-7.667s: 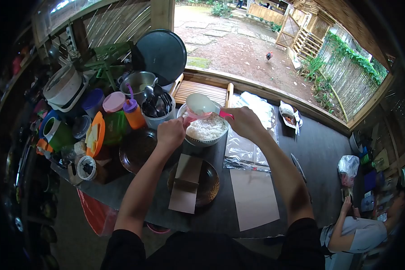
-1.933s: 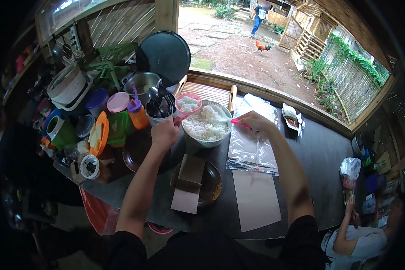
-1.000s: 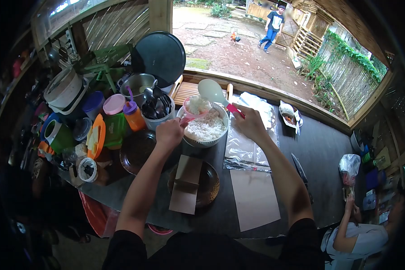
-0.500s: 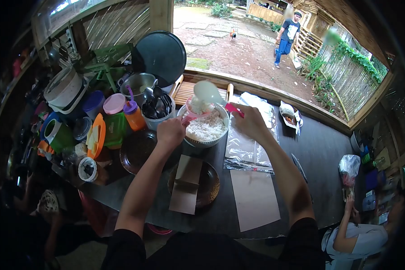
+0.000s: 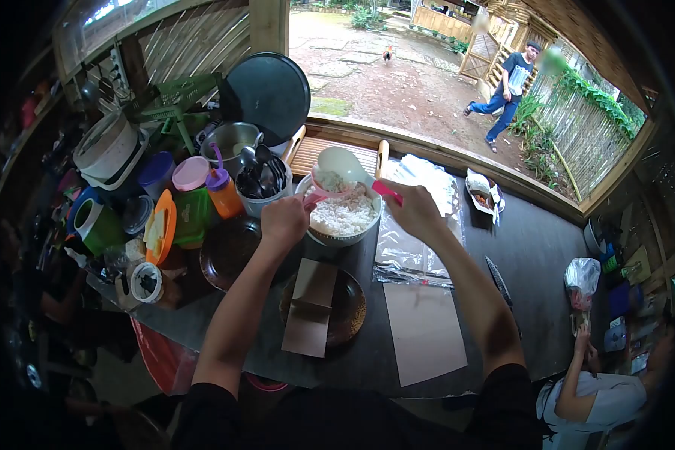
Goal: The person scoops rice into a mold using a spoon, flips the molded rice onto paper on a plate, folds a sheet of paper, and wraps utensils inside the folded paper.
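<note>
Dark T-shirt [image 5: 517, 73] outside: pale print on the chest — too small for you to read.
Green container [image 5: 193, 217]: no wording you can make out — its side is dim.

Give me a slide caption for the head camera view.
Left hand steadies a pink cup; right hand holds a rice paddle above.

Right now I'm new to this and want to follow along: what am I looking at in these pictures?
There is no machine here, just a person's bare hands. One camera on their head takes every picture, looking forward and down. The left hand holds a pink cup with rice in it; the right hand holds a big spoon over it. Below is a bowl of rice. On the dark table lie folded card on a brown plate, and a knife.
</note>
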`<state>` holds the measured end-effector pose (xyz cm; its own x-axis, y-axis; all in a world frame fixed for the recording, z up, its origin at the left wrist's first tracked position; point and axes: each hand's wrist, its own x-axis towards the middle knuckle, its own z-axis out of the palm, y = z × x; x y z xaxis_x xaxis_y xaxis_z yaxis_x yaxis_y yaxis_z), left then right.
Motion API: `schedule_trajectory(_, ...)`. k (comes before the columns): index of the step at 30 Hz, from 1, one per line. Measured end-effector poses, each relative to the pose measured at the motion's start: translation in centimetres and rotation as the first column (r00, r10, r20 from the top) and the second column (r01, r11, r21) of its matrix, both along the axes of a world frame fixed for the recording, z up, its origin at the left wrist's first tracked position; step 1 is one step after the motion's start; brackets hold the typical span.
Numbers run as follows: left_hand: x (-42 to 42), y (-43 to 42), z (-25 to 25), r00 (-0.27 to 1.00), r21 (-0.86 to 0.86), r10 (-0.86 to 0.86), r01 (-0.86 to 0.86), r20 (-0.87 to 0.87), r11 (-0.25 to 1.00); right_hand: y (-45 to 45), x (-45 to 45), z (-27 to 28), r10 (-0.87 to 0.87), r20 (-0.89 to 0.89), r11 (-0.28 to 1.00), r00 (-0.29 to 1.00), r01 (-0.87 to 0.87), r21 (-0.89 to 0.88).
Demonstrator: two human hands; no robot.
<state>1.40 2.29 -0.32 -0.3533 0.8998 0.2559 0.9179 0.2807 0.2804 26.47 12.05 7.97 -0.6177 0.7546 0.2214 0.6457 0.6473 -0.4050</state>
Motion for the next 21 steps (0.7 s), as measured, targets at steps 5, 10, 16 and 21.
schedule_trajectory(5, 0.3, 0.1, -0.3, 1.0, -0.012, 0.004, -0.004, -0.022, 1.0, -0.4, -0.1, -0.5, 0.048, 0.036, 0.993, 0.998, -0.052, 0.102)
schedule_trajectory(10, 0.1, 0.0, -0.2, 1.0, 0.0, 0.007, -0.007, -0.005, 1.0, -0.5, 0.7, 0.8, 0.092, -0.016, 0.987, 0.996, -0.089, 0.131)
schedule_trajectory(16, 0.4, 0.2, 0.0, 1.0, -0.013, 0.013, -0.013, -0.018, 1.0, -1.4, 0.1, -0.4, 0.097, 0.08, 0.962, 0.992, -0.114, 0.247)
schedule_trajectory(21, 0.5, 0.1, 0.4, 1.0, -0.011, 0.001, -0.001, 0.002, 1.0, -0.9, 0.2, 0.5, 0.071, 0.008, 0.965, 0.997, -0.07, 0.251)
